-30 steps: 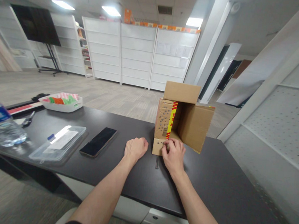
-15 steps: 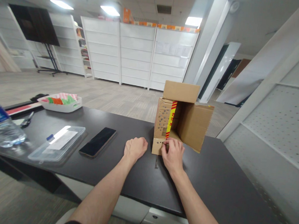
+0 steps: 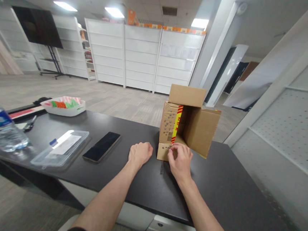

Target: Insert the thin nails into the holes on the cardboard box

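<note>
Cardboard box (image 3: pixel 167 118) on the black table (image 3: pixel 218 186), ahead of the right hand (image 3: pixel 180 161), whose fingertips reach its dotted lower flap (image 3: pixel 162 154); whether they grasp anything cannot be told. Slim metal rods (image 3: pixel 162 167) point nearward, closer to this hand than to the clenched left hand (image 3: pixel 140 154).

Two hands we count here, a left hand (image 3: pixel 140 154) and a right hand (image 3: pixel 180 160), around the lower centre! One carton (image 3: pixel 171 120) right of centre, and left of centre we've one phone (image 3: pixel 102 147), one clear case (image 3: pixel 59 151), one white basket (image 3: pixel 66 110). One bottle (image 3: pixel 0 128) far left, one black screen (image 3: pixel 37 27) upper left, and three white shelf panels (image 3: pixel 141 58) side by side, top centre!
</note>
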### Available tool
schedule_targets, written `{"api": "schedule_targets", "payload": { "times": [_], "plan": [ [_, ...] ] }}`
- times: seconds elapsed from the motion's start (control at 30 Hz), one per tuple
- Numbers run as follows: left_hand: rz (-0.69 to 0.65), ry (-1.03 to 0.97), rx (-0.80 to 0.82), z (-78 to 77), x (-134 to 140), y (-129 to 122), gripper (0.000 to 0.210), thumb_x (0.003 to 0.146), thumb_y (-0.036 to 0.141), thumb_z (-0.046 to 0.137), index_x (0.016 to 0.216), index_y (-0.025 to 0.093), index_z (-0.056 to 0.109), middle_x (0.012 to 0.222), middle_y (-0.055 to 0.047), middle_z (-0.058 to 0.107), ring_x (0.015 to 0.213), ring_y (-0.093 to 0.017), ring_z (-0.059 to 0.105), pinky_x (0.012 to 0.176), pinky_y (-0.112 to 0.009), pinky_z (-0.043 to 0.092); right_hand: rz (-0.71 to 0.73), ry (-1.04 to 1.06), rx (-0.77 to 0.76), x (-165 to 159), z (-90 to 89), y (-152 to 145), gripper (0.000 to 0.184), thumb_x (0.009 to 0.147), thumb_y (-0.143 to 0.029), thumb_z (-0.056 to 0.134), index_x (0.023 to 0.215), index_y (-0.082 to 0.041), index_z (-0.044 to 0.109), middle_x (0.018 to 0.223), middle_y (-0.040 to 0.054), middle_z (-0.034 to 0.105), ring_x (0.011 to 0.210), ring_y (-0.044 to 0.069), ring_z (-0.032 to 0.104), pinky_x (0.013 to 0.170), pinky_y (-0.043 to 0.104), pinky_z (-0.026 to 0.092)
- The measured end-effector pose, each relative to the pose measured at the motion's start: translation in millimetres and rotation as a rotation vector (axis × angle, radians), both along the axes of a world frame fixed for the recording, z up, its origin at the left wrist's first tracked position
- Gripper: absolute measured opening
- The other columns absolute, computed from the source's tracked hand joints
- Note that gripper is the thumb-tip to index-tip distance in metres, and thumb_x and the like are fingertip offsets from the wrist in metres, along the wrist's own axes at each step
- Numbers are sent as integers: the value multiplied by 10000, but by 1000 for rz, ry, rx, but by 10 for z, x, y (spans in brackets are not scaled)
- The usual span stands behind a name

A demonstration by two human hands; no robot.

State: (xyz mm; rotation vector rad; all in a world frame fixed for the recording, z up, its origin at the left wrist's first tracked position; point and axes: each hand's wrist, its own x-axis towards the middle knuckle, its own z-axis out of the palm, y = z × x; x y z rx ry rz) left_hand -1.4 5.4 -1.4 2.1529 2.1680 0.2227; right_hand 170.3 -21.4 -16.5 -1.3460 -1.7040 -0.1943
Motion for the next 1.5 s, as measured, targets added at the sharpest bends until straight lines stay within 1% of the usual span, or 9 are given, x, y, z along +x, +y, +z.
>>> {"api": "schedule_targets", "payload": {
  "times": [0.2, 0.33, 0.47, 0.6, 0.8, 0.93, 1.07, 1.27, 1.5],
  "plan": [
    [22, 6, -9, 29, 11, -10, 462, 901, 399, 277, 952, 189, 686, 940, -140, 694, 898, -264, 662, 768, -338, 462, 3, 26, 3, 47, 94, -96, 99, 850, -277, 497, 860, -209, 568, 985, 59, 628, 966, 226, 506, 851, 365, 306],
    [-2, 2, 14, 11, -4, -7, 460, 900, 394, 274, 940, 198, 688, 924, -138, 696, 877, -272, 665, 759, -353, 469, 58, 38, -76, 67, 137, -222, 110, 867, -293, 485, 852, -211, 557, 913, 54, 628, 904, 223, 528, 794, 344, 328],
    [-3, -4, 11, -18, -16, 7, 467, 900, 400, 269, 939, 201, 689, 927, -145, 696, 885, -273, 663, 777, -368, 467, 141, 26, -139, 99, 110, -371, 90, 879, -265, 482, 841, -213, 544, 867, 30, 621, 866, 196, 550, 799, 332, 327],
    [-9, -3, 10, -24, -15, 15, 453, 897, 400, 281, 942, 208, 688, 923, -137, 698, 881, -273, 665, 774, -369, 469, 191, -59, -214, 138, 73, -503, 96, 897, -256, 460, 848, -215, 531, 848, 21, 611, 855, 187, 551, 793, 325, 329],
    [-16, -6, 16, -28, -21, 13, 465, 897, 392, 269, 946, 202, 690, 913, -148, 697, 877, -283, 665, 766, -381, 471, 256, -170, -249, 139, 39, -642, 75, 894, -217, 461, 831, -211, 502, 829, 17, 591, 828, 180, 531, 775, 317, 324],
    [-15, 5, 19, -19, -20, 11, 460, 894, 398, 271, 936, 207, 687, 905, -139, 698, 861, -288, 667, 745, -384, 476, 291, -188, -282, 126, 8, -673, 76, 893, -189, 460, 825, -208, 487, 823, 15, 579, 827, 181, 515, 798, 328, 318],
    [-9, 12, 8, 3, -11, 0, 467, 898, 393, 266, 939, 198, 688, 918, -145, 695, 874, -277, 666, 756, -366, 473, 314, -208, -288, 116, -6, -671, 78, 876, -156, 456, 823, -204, 487, 816, 17, 566, 818, 182, 499, 782, 323, 318],
    [-7, 8, 10, -2, -14, -3, 469, 896, 393, 264, 950, 195, 685, 924, -151, 695, 879, -278, 663, 759, -371, 469, 318, -247, -327, 94, -2, -673, 104, 808, -104, 468, 796, -207, 463, 787, 7, 553, 798, 178, 489, 763, 311, 317],
    [-9, 8, 14, 1, -5, -1, 456, 894, 385, 270, 938, 199, 683, 912, -140, 697, 863, -277, 667, 744, -369, 473, 328, -250, -358, 96, -6, -663, 113, 792, -98, 455, 799, -210, 456, 798, 9, 563, 804, 181, 489, 761, 312, 313]
  ]
}}
